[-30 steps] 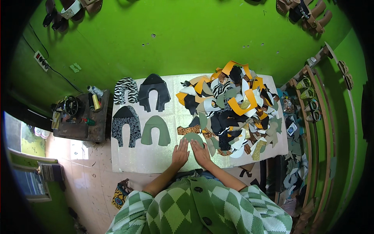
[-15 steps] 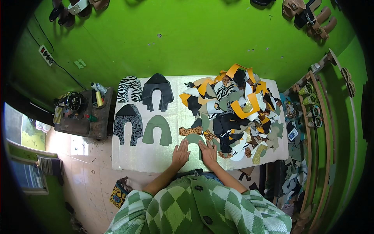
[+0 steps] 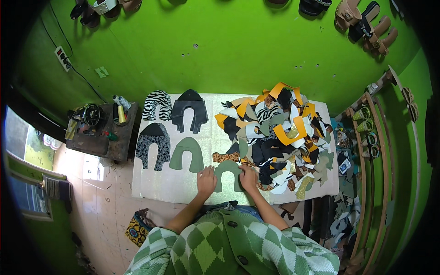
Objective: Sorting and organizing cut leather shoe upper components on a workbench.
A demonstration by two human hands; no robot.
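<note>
A plain olive-green U-shaped cut piece (image 3: pixel 227 167) lies flat on the pale table in front of me, its two legs pointing toward me. My left hand (image 3: pixel 207 181) rests beside its left leg, fingers stretched out and holding nothing. At the upper right edge of the piece, my right hand (image 3: pixel 249 178) has its fingers bent and closed on the rim. To the left lie a matching green U piece (image 3: pixel 187 153), a black-and-grey patterned one (image 3: pixel 152 137), a black one (image 3: pixel 189 103) and a zebra-striped one (image 3: pixel 157 98).
A heap of mixed scraps (image 3: pixel 270 137) covers the table's right side, with leopard-print strips (image 3: pixel 226 157) close to the green piece. A sewing machine (image 3: pixel 91 114) on a small table stands at left. A wooden rack (image 3: pixel 373 160) with sandals is at right.
Both hands have slid back and apart, uncovering the green U piece. The right fingers, spread flat before, are now bent at its edge. My view has shifted slightly.
</note>
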